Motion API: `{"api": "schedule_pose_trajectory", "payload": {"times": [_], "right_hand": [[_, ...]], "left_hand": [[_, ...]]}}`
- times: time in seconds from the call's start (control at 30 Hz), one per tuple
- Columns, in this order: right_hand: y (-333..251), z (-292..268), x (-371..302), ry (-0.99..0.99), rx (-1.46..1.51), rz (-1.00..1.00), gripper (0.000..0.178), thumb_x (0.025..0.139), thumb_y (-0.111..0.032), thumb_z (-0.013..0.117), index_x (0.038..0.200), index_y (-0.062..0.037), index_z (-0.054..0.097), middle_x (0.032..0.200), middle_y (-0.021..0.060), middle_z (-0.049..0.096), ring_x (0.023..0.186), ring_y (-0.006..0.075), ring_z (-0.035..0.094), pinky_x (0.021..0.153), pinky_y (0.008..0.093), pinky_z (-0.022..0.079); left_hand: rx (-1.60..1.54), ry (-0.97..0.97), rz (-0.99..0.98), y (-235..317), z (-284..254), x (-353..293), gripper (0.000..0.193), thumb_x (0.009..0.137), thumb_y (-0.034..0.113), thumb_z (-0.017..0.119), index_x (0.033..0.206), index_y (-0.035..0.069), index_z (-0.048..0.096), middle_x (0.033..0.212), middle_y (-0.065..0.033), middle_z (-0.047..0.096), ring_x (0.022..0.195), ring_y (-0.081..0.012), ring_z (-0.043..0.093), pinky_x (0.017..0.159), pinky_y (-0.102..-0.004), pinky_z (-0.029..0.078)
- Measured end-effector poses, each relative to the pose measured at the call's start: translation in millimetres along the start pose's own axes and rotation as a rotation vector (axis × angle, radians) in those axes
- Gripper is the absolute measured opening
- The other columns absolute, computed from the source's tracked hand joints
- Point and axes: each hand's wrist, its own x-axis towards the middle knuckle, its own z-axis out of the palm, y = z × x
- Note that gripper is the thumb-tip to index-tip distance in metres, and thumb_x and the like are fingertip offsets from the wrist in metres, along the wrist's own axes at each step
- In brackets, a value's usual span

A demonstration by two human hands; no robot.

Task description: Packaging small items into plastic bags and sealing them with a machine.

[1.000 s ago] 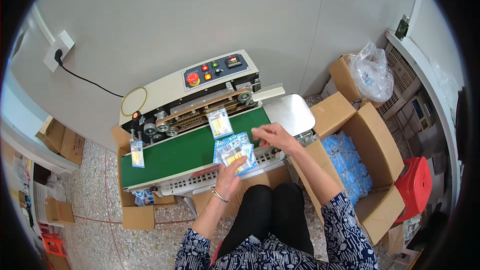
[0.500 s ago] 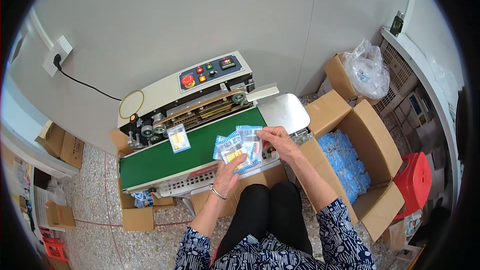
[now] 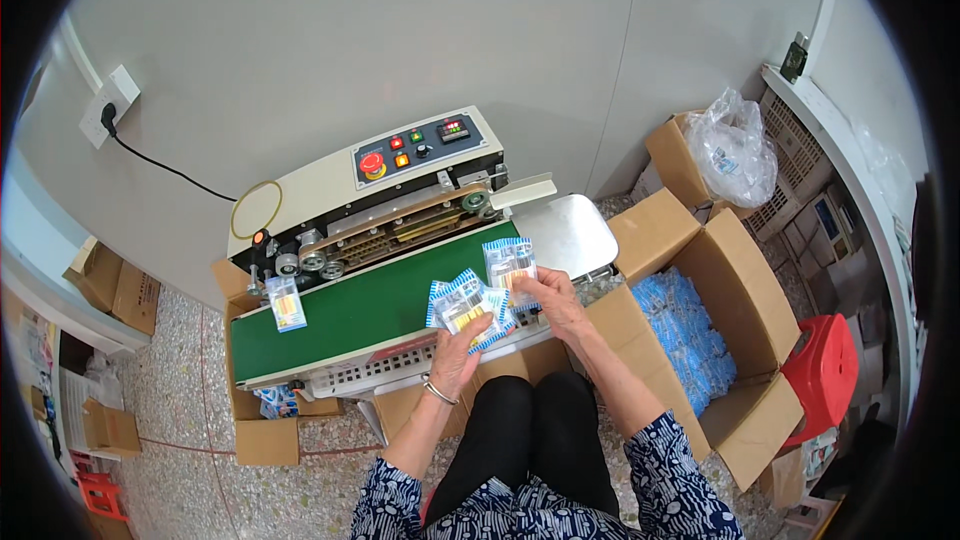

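Observation:
My left hand pinches a small fanned stack of clear plastic packets with blue-striped edges and yellow contents, over the front edge of the green conveyor belt. In my right hand is a single packet of the same kind, held by its lower right part just beside the stack. Another packet lies at the left part of the belt, close to the rollers of the band sealing machine. Its control panel has lit buttons and a red knob.
At the right, a large open carton holds many blue packets. A red stool stands beyond it. A metal plate adjoins the belt's right end. Below its left end sits another carton with packets inside.
The packet on the belt has travelled left. My right hand has drawn one packet away from the stack, a little to the right and up toward the sealer.

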Motion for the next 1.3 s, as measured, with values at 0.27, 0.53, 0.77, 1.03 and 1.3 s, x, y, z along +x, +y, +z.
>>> {"api": "schedule_pose_trajectory", "payload": {"times": [0.27,0.53,0.77,1.03,1.3], "right_hand": [[1.3,0.5,-4.5,-0.090,-0.080,0.030,0.023,0.083,-0.014,0.063,0.099,0.0017,0.064,0.089,0.0032,0.065,0.079,0.0065,0.057,0.072,0.0229,0.045],[-2.7,3.2,-5.7,-0.056,-0.169,-0.031,0.024,0.082,-0.015,0.065,0.099,0.0022,0.064,0.089,0.0035,0.065,0.079,0.0061,0.056,0.072,0.0228,0.046],[-18.1,5.4,-11.3,-0.016,-0.104,-0.010,0.027,0.081,-0.018,0.068,0.099,0.0018,0.064,0.088,0.0039,0.065,0.077,0.0065,0.057,0.070,0.0220,0.046],[-19.8,1.9,-15.1,-0.080,-0.179,-0.083,0.027,0.083,-0.021,0.066,0.100,-0.0013,0.063,0.086,0.0012,0.064,0.069,0.0036,0.054,0.059,0.0187,0.043],[-5.8,-16.2,-7.6,-0.063,0.027,0.092,0.020,0.084,-0.024,0.065,0.088,-0.0048,0.061,0.079,0.0005,0.063,0.064,0.0042,0.053,0.055,0.0195,0.043]], "left_hand": [[0.044,0.012,0.005,-2.6,-3.7,3.1,0.038,0.079,-0.002,0.062,0.115,0.002,0.050,0.106,-0.0096,0.059,0.096,-0.0223,0.060,0.080,-0.0413,0.054],[0.028,-0.007,-0.003,-4.5,-8.1,3.2,0.038,0.079,-0.002,0.061,0.115,0.002,0.050,0.107,-0.0093,0.059,0.096,-0.0222,0.059,0.080,-0.0414,0.054],[-0.061,-0.043,-0.035,2.6,7.6,1.5,0.036,0.081,-0.002,0.060,0.115,0.002,0.050,0.106,-0.0091,0.058,0.096,-0.0225,0.059,0.078,-0.0444,0.055],[-0.016,0.006,0.063,2.4,11.1,3.0,0.037,0.080,-0.002,0.061,0.115,0.002,0.050,0.105,-0.0097,0.059,0.091,-0.0222,0.062,0.071,-0.0391,0.058],[-0.035,0.098,0.105,0.4,3.2,2.6,0.040,0.080,-0.001,0.060,0.117,-0.001,0.046,0.110,-0.0135,0.057,0.096,-0.0252,0.061,0.072,-0.0408,0.058]]}}
